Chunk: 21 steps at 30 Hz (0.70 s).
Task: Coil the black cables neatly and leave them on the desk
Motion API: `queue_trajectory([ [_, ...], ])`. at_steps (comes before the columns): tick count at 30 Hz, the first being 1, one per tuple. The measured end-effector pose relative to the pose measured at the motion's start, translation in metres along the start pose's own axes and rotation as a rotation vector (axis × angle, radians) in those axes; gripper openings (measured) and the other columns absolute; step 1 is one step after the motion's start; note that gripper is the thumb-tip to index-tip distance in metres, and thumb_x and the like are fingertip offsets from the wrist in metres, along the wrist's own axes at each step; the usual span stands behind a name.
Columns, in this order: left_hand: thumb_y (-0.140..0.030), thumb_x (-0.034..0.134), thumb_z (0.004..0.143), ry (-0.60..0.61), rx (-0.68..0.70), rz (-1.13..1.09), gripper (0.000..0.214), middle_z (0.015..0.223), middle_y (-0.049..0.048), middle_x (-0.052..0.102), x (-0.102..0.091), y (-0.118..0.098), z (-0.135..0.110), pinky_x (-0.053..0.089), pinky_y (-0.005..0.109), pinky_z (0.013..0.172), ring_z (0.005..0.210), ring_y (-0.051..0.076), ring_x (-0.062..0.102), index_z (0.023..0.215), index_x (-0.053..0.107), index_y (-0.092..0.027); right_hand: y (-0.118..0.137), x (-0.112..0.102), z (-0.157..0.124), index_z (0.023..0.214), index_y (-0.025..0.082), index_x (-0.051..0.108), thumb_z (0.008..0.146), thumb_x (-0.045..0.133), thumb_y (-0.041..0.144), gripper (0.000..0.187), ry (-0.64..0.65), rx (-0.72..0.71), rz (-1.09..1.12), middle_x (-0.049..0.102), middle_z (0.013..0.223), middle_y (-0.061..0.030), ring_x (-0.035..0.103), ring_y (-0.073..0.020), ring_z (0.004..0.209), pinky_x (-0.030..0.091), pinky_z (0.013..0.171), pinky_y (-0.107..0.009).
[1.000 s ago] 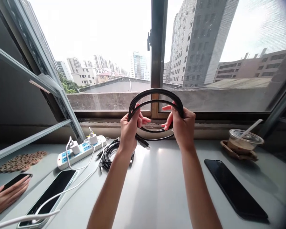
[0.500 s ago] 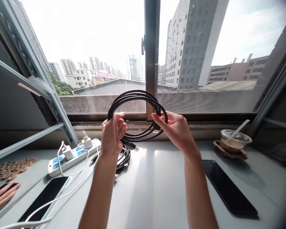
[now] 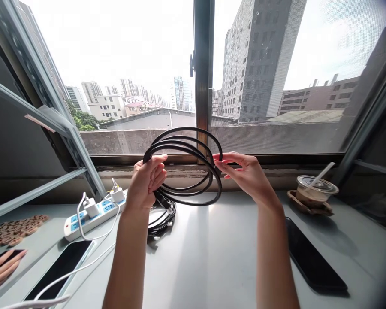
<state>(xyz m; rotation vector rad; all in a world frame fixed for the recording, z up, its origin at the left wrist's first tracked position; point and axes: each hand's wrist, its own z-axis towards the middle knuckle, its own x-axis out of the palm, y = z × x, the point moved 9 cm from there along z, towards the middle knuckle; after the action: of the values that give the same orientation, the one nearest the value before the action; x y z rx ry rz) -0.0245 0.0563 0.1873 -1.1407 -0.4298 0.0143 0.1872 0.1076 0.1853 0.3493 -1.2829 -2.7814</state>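
A black cable (image 3: 152, 148), gathered in loose loops, is held up in the middle of the frame, its upper loops in front of the lower edge of the window (image 3: 131, 51); the left hand (image 3: 149, 177) is closed around the left side of the loops, fingers curled in and thumb lying over the strands; the right hand (image 3: 236, 165) is partly open, pinching a strand at the right side between thumb and fingertips.

Just below the loops in the frame, a second coil (image 3: 169, 219) of black cable lies on the worktop (image 3: 209, 262), partly hidden by the left hand and forearm; left of it is a white power strip (image 3: 71, 232) with blue sockets and two white chargers (image 3: 91, 207) plugged in; in the lower left a phone (image 3: 59, 270) lies under a white cord (image 3: 83, 271); at the left edge another person's hand (image 3: 3, 272) rests over a dark object, near a patch of round brown pieces (image 3: 16, 229).

On the right lies a black phone (image 3: 313, 257), partly behind the right forearm; beyond it a lidded cup (image 3: 315, 193) with a straw (image 3: 322, 175) sits in a brown holder (image 3: 309, 207).
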Motion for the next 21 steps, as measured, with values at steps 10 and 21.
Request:
queue_trajectory([
  [10, -0.023, 0.067, 0.063, 0.019, -0.008, 0.038, 0.048, 0.032, -0.0107, 0.022, 0.01, 0.017, 0.003, 0.01, 0.015, 0.029, 0.026, 0.0, 0.016, 0.043, 0.024, -0.017, -0.025, 0.025, 0.004, 0.076, 0.017, 0.071, 0.077, 0.052, 0.061, 0.048, 0.051, 0.208, 0.217, 0.07, 0.076, -0.0073, 0.067, -0.0208, 0.073, 0.055, 0.068, -0.032],
  [21, -0.022, 0.066, 0.063, -0.273, 0.242, 0.075, 0.044, 0.035, -0.011, 0.023, -0.006, -0.004, -0.006, 0.012, 0.016, 0.03, 0.03, 0.001, 0.017, 0.046, 0.026, -0.018, 0.0, 0.031, -0.002, 0.108, 0.019, 0.061, 0.073, 0.065, 0.049, 0.047, 0.236, 0.075, 0.057, 0.067, 0.092, -0.005, 0.061, -0.018, 0.088, 0.047, 0.076, -0.029],
])
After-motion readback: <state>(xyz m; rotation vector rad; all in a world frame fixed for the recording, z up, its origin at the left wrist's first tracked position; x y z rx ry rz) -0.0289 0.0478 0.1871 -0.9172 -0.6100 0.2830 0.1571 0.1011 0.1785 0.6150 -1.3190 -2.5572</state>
